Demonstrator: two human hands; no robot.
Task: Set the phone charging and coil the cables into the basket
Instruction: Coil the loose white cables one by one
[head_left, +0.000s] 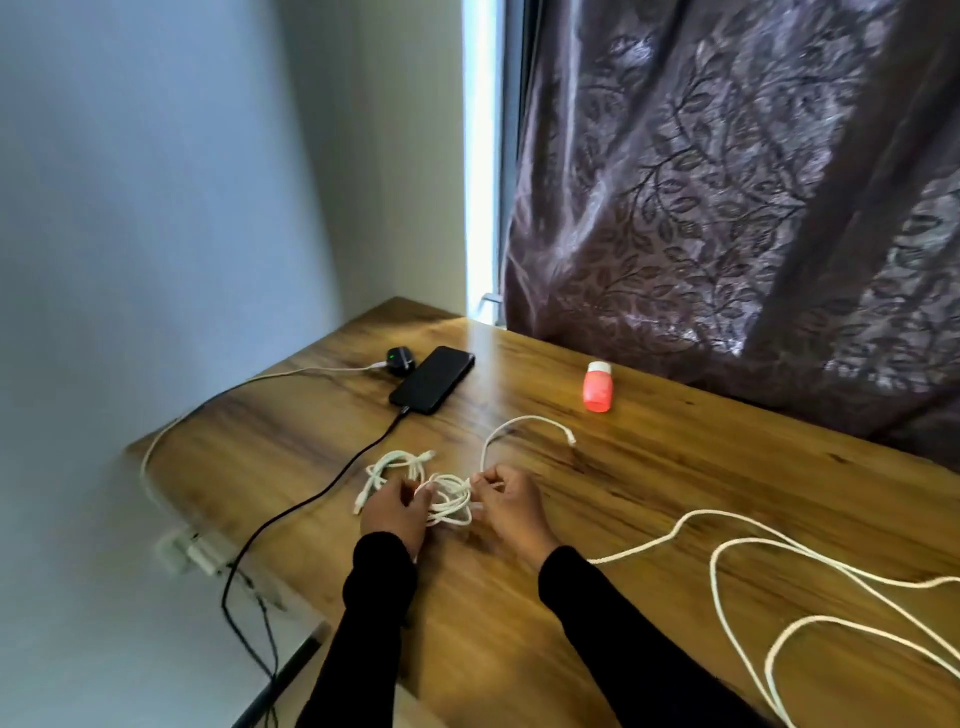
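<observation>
A black phone (432, 380) lies face up at the back left of the wooden table (649, 467), with a black cable (332, 480) plugged into its near end and running off the left edge. My left hand (396, 512) and my right hand (511, 506) both hold a small white cable coil (451, 501) between them. That cable's free end (524, 422) arcs away past my right hand. A second bunched white cable (397, 464) lies just behind my left hand. No basket is in view.
A black earbud case (400, 359) with a white cable (291, 375) sits left of the phone. A small orange bottle (597, 387) stands mid-back. A long white cord (779, 566) loops over the right side. A power strip (195, 552) hangs below the left edge. A dark curtain (727, 182) backs the table.
</observation>
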